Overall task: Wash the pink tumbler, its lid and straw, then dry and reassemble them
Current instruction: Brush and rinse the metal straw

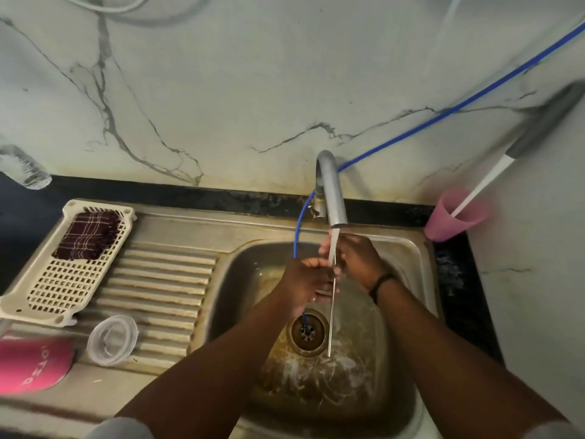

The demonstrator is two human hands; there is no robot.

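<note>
hands (332,267) grip straw (331,324) mid-sink (408,248); tumbler (31,365) at left edge

Both hands, the left hand (305,282) and the right hand (354,259), meet over the sink (408,312) under the tap (330,191), holding the straw (330,324) upright above the drain (308,332). Left of them on the drainboard (164,280) lie the lid (112,339) and tumbler (31,364); behind those, a basket (63,289) carries a cloth (87,236). A cup (456,218) stands right, behind the hands.

View: single head cam, wide-angle, worn above sink (411,248)
Facing: fwd and steeply down, marble wall taken in at top
Range: close, forearms seen entering from bottom edge
Centre: tap (332,191) and basin
Edges: drainboard at left, counter corner at right, lines bent by lens
Shared: n/a, one view only
</note>
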